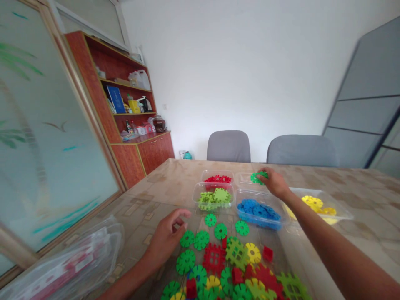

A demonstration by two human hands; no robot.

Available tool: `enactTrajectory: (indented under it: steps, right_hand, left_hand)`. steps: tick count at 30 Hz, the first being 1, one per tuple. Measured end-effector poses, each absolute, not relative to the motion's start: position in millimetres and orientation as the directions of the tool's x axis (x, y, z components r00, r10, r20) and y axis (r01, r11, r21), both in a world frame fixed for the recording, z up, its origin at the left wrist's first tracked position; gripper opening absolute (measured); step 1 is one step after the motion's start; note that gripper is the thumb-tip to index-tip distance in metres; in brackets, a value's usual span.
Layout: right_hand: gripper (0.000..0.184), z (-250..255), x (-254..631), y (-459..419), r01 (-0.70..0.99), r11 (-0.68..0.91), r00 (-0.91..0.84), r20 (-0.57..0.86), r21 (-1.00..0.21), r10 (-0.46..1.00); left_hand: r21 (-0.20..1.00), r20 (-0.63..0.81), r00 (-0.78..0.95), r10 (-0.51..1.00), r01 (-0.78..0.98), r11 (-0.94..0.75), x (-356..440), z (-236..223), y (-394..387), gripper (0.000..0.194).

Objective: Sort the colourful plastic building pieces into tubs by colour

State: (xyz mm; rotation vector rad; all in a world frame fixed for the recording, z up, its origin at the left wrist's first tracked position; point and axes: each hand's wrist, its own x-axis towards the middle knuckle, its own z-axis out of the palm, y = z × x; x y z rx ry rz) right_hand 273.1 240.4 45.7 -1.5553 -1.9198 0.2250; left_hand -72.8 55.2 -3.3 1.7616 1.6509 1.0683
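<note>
Out by the tabletop's [137, 208] left edge lies a clear plastic bag [81, 262], and just to its right comes the left hand [170, 231], reaching in from the near edge, palm turned inward, thumb and fingers curled with a gap between them — nothing in their grip. The nearest loose green disc [186, 238] sits right beside that thumb, with the mixed heap spreading right and toward the near edge. Farther up, the lime-piece tub [214, 198] stands in front of the red-piece tub [218, 178], then the blue-piece tub [259, 210] to their right. And here's the key spot, up by the far edge: a notched green piece [256, 178], round, no long axis to speak of, pinched in the fingers of the right hand [274, 182], at the clear tub [242, 180] behind the blue — touching it or just above, I can't tell. The right arm stretches long and slanting from the near right corner, crossing before the yellow-piece tub [339, 204]; the left hand is well apart from that piece.
</note>
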Motion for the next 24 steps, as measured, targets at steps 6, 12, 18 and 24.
enactTrajectory:
  steps: [6, 12, 18, 24]
  right_hand:
    - [0.023, 50.7, 265.0, 242.4, 0.857, 0.272, -0.130, 0.328, -0.437, 0.936]
    - [0.019, 69.1, 270.4, 214.9, 0.824, 0.367, -0.173, 0.425, -0.432, 0.889]
    - [0.028, 79.4, 283.7, 134.6, 0.631, 0.542, -0.416, 0.349, -0.555, 0.840]
    - [0.039, 17.4, 311.9, 58.5, 0.781, 0.446, -0.453, 0.095, -0.436, 0.886]
  left_hand:
    - [0.775, 0.207, -0.049, 0.977, 0.618, -0.133, -73.0, -0.2, 60.2, 0.028]
    - [0.649, 0.209, 0.082, 0.975, 0.734, -0.201, -86.2, 0.9, 63.3, 0.027]
    - [0.571, 0.119, 0.269, 0.956, 0.769, -0.288, -90.1, 5.9, 56.0, 0.035]
    - [0.519, 0.063, 0.319, 0.946, 0.799, -0.304, -84.2, 2.3, 60.6, 0.023]
